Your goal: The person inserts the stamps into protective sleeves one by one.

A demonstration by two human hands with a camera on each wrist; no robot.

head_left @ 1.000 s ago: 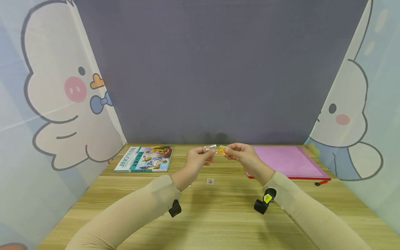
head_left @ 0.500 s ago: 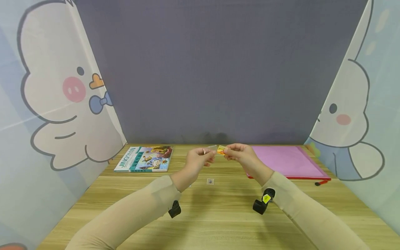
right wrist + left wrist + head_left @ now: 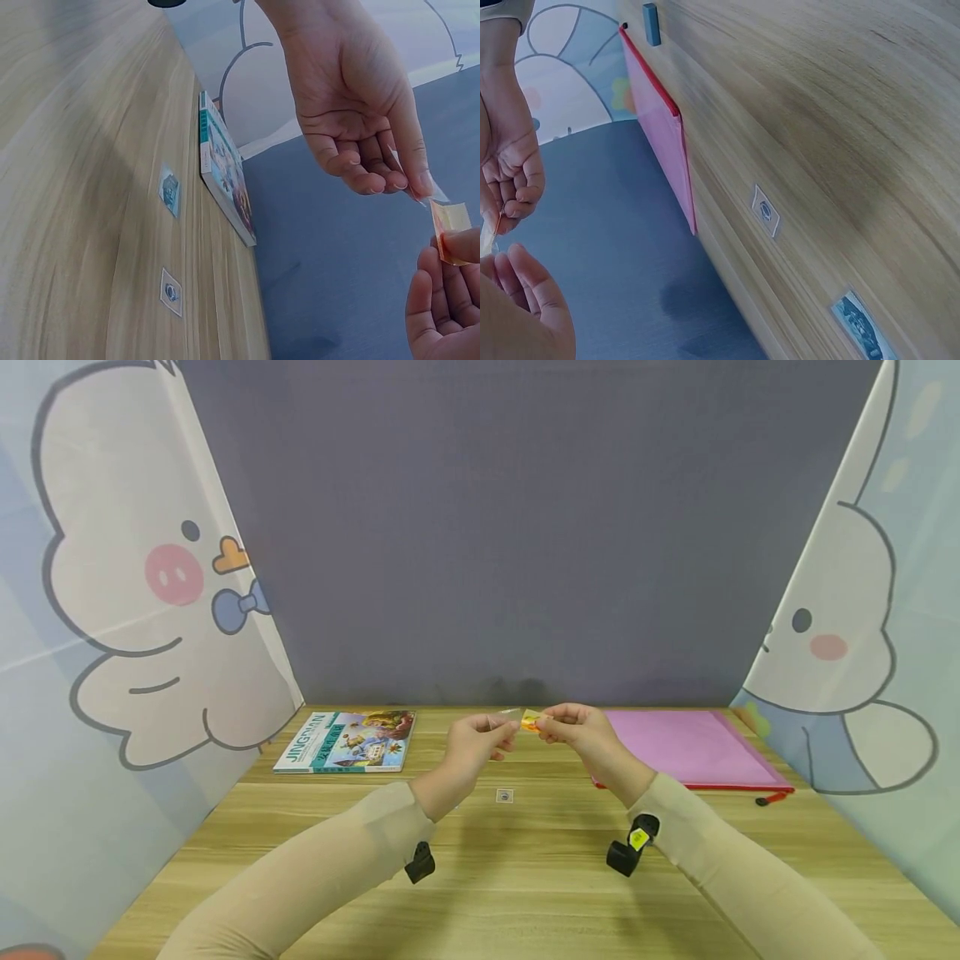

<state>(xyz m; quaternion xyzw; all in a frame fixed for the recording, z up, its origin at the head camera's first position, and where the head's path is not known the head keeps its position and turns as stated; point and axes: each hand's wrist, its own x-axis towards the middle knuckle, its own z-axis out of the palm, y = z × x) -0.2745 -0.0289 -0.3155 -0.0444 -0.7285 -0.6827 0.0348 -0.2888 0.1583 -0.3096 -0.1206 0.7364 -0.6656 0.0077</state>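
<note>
Both hands meet above the back of the table. Between thumb and fingers, my left hand pinches a small clear plastic sleeve, seen nearly edge-on in the head view. My right hand pinches a small yellow-and-orange picture card, whose near edge is right at the mouth of the sleeve in the right wrist view. Below them on the table lies a small square picture in pale grey. A blue-green rectangular picture lies beside it, mostly hidden by my left forearm in the head view.
An illustrated book lies at the back left. At the back right is a pink pouch with a red zip edge. A small blue block rests near the pouch. A dark grey panel rises behind the table.
The clear sleeve has tilted from showing its face to nearly edge-on. The yellow card has turned slightly beside it. Both hands have stayed almost in place.
</note>
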